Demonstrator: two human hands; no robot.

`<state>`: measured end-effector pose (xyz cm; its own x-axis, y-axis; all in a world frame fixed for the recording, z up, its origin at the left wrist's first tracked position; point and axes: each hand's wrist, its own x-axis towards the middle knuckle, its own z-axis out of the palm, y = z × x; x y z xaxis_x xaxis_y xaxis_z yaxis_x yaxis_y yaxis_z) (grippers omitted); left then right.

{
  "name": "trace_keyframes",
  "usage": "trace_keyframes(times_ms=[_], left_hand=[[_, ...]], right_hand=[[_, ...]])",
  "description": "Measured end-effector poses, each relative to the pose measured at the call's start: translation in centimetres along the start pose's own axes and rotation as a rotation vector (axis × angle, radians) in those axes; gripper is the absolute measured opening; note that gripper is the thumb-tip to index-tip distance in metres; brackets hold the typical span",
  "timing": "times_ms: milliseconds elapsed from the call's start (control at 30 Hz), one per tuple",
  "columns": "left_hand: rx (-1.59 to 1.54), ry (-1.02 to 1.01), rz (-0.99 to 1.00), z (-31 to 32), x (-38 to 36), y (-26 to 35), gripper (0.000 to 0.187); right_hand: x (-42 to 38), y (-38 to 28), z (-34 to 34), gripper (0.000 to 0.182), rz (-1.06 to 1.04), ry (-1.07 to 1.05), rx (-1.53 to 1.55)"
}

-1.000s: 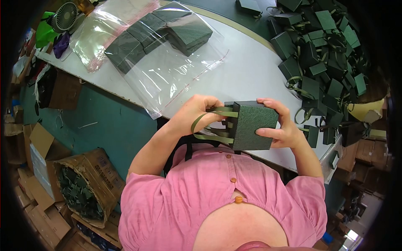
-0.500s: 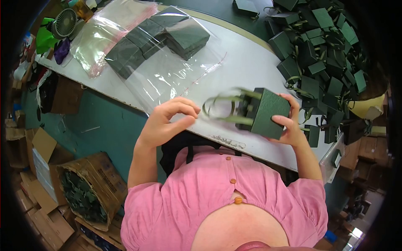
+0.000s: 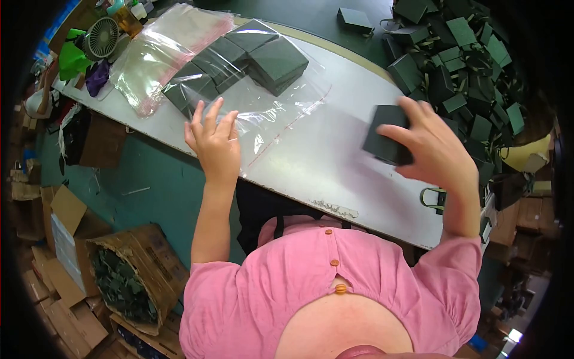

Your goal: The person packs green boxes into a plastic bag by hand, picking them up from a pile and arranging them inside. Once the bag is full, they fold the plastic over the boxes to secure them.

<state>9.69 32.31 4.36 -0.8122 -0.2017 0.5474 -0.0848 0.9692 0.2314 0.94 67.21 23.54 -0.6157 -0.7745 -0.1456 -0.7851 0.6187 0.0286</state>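
Note:
In my right hand (image 3: 427, 140) a dark green box (image 3: 387, 135) is gripped between thumb and fingers, above the right part of the white table (image 3: 335, 173); its ribbon handle does not show. My left hand (image 3: 214, 140) has its fingers spread at the lower edge of a clear plastic bag (image 3: 263, 128) and holds nothing visible. Inside or under this clear plastic, several green boxes (image 3: 278, 63) lie grouped together. Whether my left fingers touch the plastic is hard to tell.
Green boxes with ribbon handles (image 3: 454, 78) are heaped at the right. More clear bags (image 3: 173, 45) lie at the upper left, near a small fan (image 3: 101, 37). An open carton (image 3: 161, 263) of green pieces stands at the lower left. One single box (image 3: 354, 20) lies at the top.
My right hand has turned over the box, and the ribbon loop has gone from view. My left hand has moved up to the plastic, opening from its curled shape. The view has shifted slightly.

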Motion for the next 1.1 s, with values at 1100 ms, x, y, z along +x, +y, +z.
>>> trace_keyframes(times_ms=[1100], left_hand=[[-0.401, -0.042, -0.376, -2.1, -6.3, -3.1, 0.022]], right_hand=[[16.5, -6.1, 18.2, 0.074, -0.066, 0.783, 0.368]])
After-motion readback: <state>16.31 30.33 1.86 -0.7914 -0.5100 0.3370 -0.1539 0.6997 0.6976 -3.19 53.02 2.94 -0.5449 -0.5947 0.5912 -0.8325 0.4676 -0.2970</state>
